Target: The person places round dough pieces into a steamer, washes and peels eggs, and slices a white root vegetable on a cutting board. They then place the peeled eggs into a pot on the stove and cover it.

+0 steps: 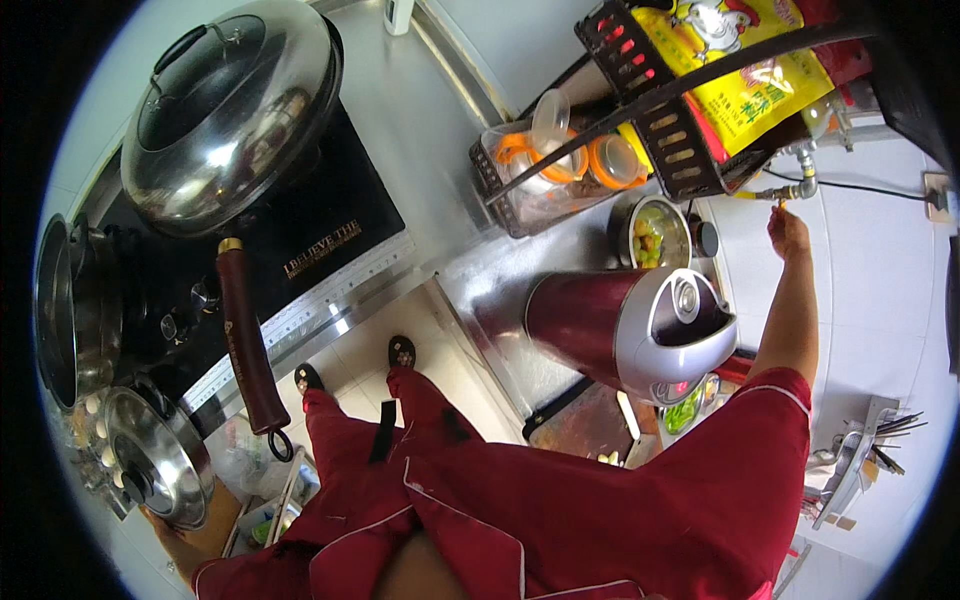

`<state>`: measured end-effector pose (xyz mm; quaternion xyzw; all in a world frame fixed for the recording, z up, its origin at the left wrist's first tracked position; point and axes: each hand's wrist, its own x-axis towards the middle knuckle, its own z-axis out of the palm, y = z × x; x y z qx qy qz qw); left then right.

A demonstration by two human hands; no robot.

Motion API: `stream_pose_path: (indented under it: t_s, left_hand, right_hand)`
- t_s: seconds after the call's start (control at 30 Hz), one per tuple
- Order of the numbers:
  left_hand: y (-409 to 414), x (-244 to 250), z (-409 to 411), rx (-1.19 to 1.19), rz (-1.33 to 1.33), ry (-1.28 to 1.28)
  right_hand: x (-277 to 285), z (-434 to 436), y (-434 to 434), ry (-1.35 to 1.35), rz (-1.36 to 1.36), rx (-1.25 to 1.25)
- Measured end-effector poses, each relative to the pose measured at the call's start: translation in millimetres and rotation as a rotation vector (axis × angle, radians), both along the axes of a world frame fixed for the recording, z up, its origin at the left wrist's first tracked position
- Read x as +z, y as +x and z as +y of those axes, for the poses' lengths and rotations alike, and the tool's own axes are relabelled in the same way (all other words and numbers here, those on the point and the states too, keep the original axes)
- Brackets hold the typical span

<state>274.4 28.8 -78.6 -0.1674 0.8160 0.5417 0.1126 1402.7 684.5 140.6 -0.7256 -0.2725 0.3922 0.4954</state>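
My right hand (789,232) reaches up along the tiled wall. Its fingers pinch the small yellow handle (782,203) of a valve on a metal pipe (807,171). At the lower left, my left hand (169,534) is low beside a lidded steel pot (161,457) and a brown board-like surface (217,517). The pot's edge hides its fingers, so its grip does not show. A wok with a domed steel lid (225,120) sits on the black glass cooktop (341,187), its long brown handle (251,345) pointing towards me.
Beside my right arm stands a dark red and silver electric appliance (630,330). Behind it are a steel bowl of cut vegetables (652,232) and orange-lidded jars (616,161). A black rack (675,142) holds a yellow seasoning bag (739,82). A cutting board (577,424) lies nearer me.
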Motion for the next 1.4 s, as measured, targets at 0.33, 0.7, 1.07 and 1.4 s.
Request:
stream_pose_path:
  t_s: [0.33, 0.7, 1.07, 1.4]
  left_hand:
    - [7, 8, 10, -0.014, -0.036, -0.124]
    - [10, 12, 2, -0.018, -0.067, -0.188]
    - [23, 2, -54, 0.021, -0.161, -0.147]
    - [6, -24, -61, 0.059, 0.034, -0.429]
  right_hand:
    - [0, -1, 23, 0.097, 0.020, 0.131]
    - [-7, 8, 17, -0.038, -1.320, 0.210]
    - [105, -142, -178, 0.695, -1.371, -0.106]
    - [-66, -363, -704, 0.635, -0.271, 1.491]
